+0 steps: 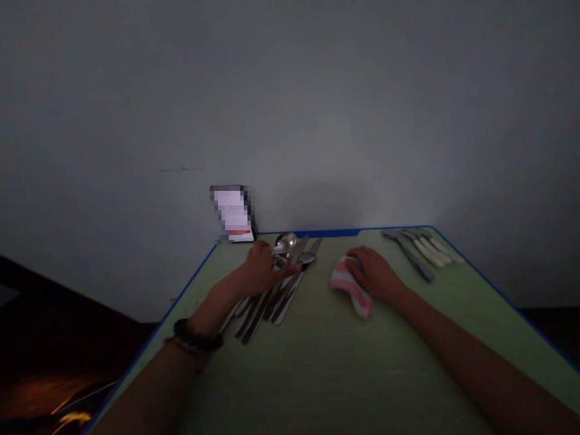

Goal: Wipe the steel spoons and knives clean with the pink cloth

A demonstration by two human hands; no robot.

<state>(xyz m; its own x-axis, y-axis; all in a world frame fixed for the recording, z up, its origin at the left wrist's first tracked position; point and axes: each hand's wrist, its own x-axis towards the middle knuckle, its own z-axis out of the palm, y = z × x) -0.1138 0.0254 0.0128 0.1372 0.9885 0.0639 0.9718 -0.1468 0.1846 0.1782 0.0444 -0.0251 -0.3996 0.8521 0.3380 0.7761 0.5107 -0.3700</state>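
My left hand [263, 270] is over a loose pile of metal cutlery, its thumb stretched out to the right, apart from the curled fingers. By those fingers is a shiny spoon [286, 242], its bowl pointing away from me; the hand hides part of the pile. Several table knives [290, 294] and another spoon [307, 258] lie in the pile with handles toward me. To the right, my right hand [374, 273] is closed on a pink-and-white striped cloth [348, 285], which rests on the table and hangs out below the fingers.
At the far right of the green, blue-edged table [312, 374] lie a metal fork [414, 258] and several white-handled utensils [432, 249]. A lit phone or tablet [233, 208] leans at the back left. A grey wall [317, 121] stands behind the table.
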